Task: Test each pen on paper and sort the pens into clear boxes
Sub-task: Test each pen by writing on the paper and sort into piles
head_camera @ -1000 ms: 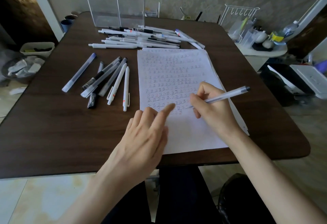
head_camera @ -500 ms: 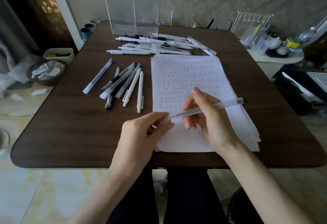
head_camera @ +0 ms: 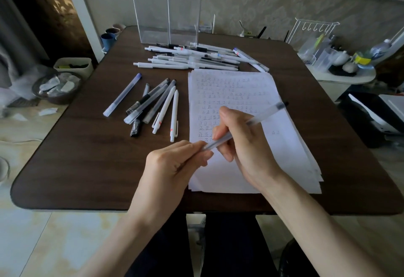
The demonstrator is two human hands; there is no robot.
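A frosted clear pen [head_camera: 260, 116] with a dark end slants above the stack of white paper [head_camera: 282, 145], which is covered with small written marks. My right hand [head_camera: 244, 145] grips its barrel. My left hand [head_camera: 175, 163] pinches the pen's lower end, at the tip or cap, over the paper's left edge. Left of the paper lies a loose group of several pens [head_camera: 153, 104]. A bigger heap of white pens [head_camera: 196, 58] lies beyond the paper. Two tall clear boxes [head_camera: 166, 5] stand upright behind that heap.
The dark wooden table [head_camera: 87, 167] has rounded corners and its front edge lies close under my wrists. Blue cups [head_camera: 109, 36] stand off its far left corner. A side table with a white rack and bottles [head_camera: 334, 58] is at the right.
My right hand lifted the pen off the paper, where it was writing. My left hand left the sheet and took hold of the pen's lower end. The view pulled back a little.
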